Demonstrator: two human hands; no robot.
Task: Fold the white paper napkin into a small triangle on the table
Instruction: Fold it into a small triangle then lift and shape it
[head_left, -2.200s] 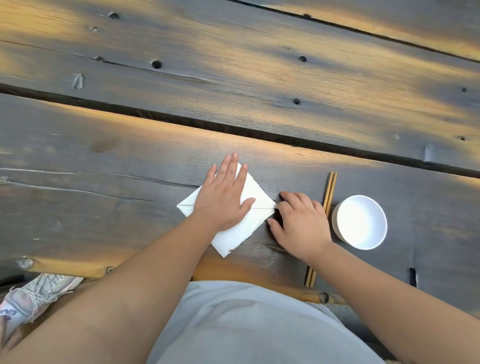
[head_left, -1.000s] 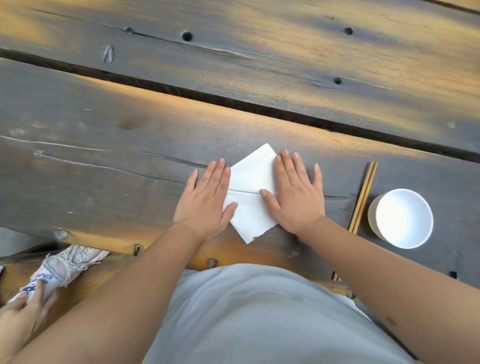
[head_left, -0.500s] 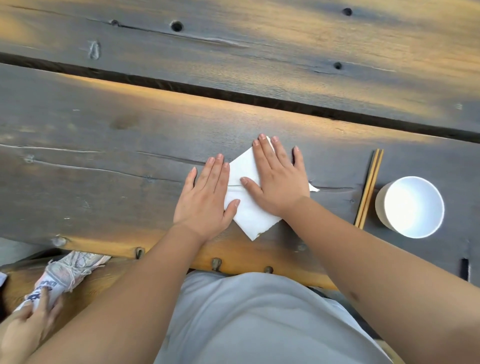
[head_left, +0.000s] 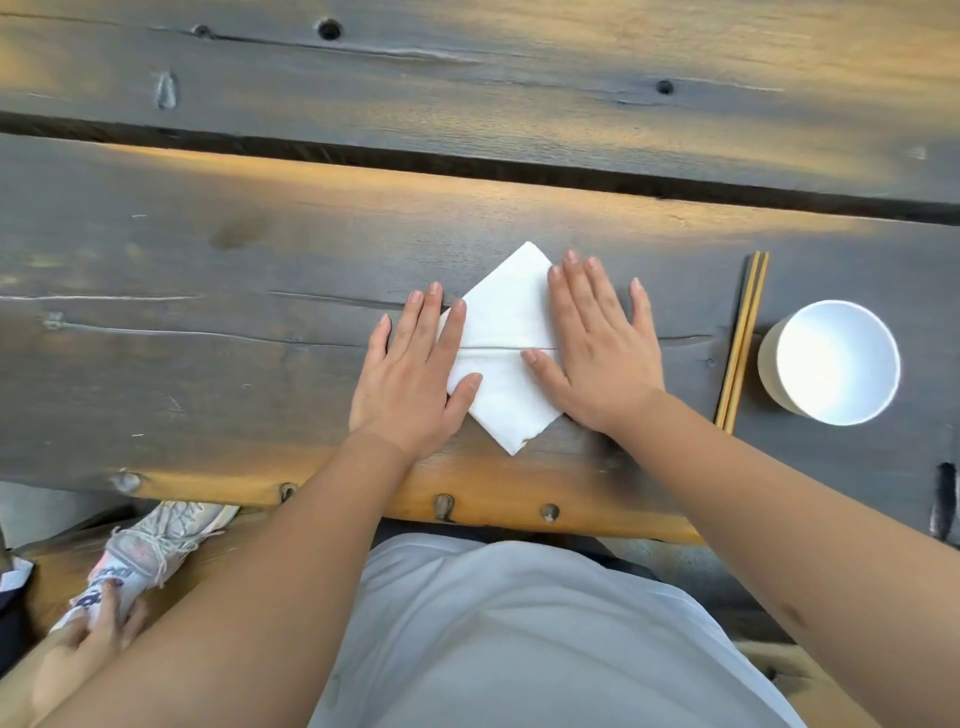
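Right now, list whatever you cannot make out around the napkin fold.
- Head view: napkin side corners, hidden under the left hand and right hand.
- Layer count: too thin to tell.
- Chopsticks near ends: covered by the right forearm.
- Bowl contents: glare-washed.

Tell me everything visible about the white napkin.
The napkin is white, thin paper, lying flat on the dark wooden table near its front edge. It sits turned like a diamond, one corner pointing away and one toward the person. A straight line crosses its middle from side to side. The near corner looks slightly ragged. The left hand lies flat on its left side and the right hand on its right side, hiding both side corners. It touches neither the chopsticks nor the cup.
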